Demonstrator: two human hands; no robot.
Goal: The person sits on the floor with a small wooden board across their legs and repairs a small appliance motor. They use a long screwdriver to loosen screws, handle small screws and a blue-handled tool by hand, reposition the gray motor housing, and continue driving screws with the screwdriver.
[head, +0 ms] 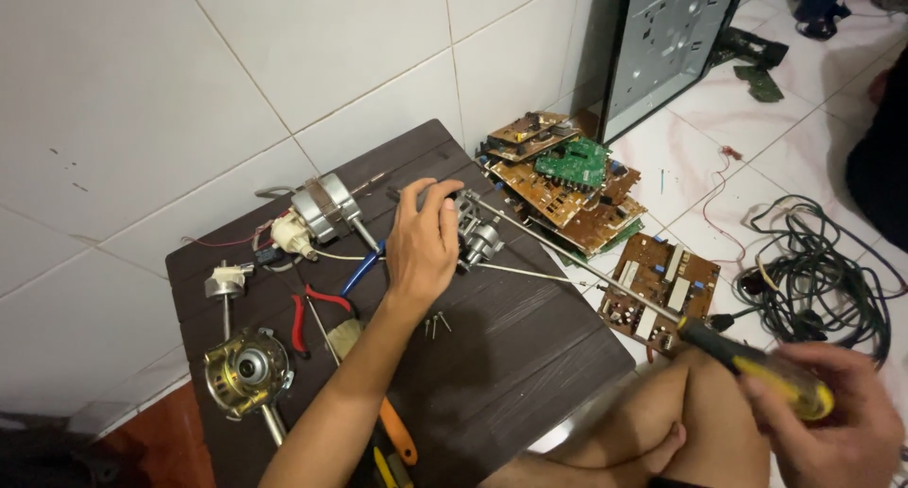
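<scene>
A small grey metal motor (pixel 478 237) sat near the dark table's (pixel 511 356) far right edge; a long yellow-handled screwdriver (pixel 662 313) reached it.

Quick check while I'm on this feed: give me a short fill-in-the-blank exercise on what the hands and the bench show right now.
1. The left hand rests on a small grey motor part lying on the dark ____.
2. The right hand grips the yellow and black handle of a long ____.
3. The pliers near the left forearm have ____ handles.
4. The brown circuit boards lie stacked on the tiled ____.

Missing words: table; screwdriver; red; floor
</scene>
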